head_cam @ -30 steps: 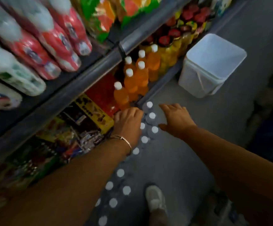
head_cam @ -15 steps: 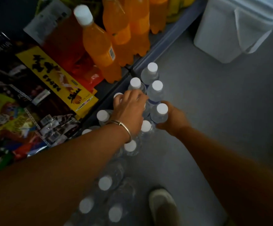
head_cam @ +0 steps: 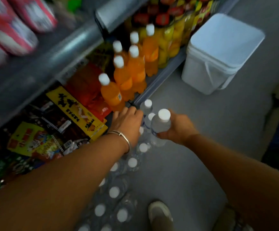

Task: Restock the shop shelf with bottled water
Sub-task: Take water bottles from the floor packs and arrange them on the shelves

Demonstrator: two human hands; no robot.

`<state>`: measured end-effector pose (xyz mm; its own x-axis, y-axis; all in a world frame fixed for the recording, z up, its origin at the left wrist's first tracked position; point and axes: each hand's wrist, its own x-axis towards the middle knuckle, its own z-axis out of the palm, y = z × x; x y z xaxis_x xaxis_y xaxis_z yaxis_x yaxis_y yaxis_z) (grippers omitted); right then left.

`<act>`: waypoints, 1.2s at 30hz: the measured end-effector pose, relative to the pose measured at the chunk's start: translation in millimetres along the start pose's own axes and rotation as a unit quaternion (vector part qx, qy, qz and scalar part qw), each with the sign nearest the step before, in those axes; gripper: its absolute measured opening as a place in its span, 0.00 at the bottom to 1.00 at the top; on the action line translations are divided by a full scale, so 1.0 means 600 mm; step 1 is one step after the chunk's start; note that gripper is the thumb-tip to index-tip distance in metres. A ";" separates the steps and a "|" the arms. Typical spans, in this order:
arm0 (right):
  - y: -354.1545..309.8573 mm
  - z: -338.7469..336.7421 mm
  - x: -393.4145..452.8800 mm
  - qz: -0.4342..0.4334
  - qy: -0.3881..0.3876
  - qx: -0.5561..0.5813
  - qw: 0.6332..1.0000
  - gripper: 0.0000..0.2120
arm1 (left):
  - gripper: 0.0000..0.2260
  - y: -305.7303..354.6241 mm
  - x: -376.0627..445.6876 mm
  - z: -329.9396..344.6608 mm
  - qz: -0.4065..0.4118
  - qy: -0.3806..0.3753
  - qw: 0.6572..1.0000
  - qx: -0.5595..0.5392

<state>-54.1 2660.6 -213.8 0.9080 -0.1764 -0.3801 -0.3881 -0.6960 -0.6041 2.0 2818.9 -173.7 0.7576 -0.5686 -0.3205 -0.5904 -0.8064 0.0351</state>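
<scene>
While right hand (head_cam: pixel 179 126) grips water bottle (head_cam: pixel 160 125), left hand (head_cam: pixel 127 121) beside it, grasp unclear.

Both of the person's bare arms reached forward and down, roughly side by side. The left hand (head_cam: pixel 127 122) lay knuckles up with its fingers bent downward at the tips; what they touched, if anything, was hidden beneath the palm. A thin metal bangle (head_cam: pixel 121 135) circled the left wrist. The right hand (head_cam: pixel 177 127) sat just beside it, fingers and thumb curled round a water bottle (head_cam: pixel 159 126), holding it upright and raised, cap towards the camera.
</scene>
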 end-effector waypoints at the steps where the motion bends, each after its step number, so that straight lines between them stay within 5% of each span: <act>1: -0.029 -0.037 -0.016 -0.014 -0.002 -0.005 1.000 0.32 | 0.18 0.003 -0.013 -0.039 -0.003 0.002 1.000 0.003; 14: -0.528 -0.564 -0.302 -0.206 0.009 -0.015 0.978 0.24 | 0.21 -0.023 -0.276 -0.709 -0.009 0.085 0.996 0.017; 23: -0.860 -0.856 -0.548 -0.320 0.082 -0.007 0.944 0.06 | 0.18 -0.037 -0.520 -1.114 -0.002 0.209 0.977 -0.030; 33: -1.152 -1.032 -0.668 -0.432 0.160 0.001 0.887 0.05 | 0.15 -0.111 -0.678 -1.401 -0.040 0.325 0.945 -0.002; 36: -1.230 -1.055 -0.647 -0.453 0.165 0.012 0.876 0.16 | 0.14 -0.160 -0.685 -1.440 -0.073 0.346 0.936 0.001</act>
<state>-20.2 2802.4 822.8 0.8397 0.2464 0.4839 0.5160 -0.6400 -0.5694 -12.0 2989.3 772.5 0.8288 -0.4226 0.3668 -0.4669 -0.8836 0.0369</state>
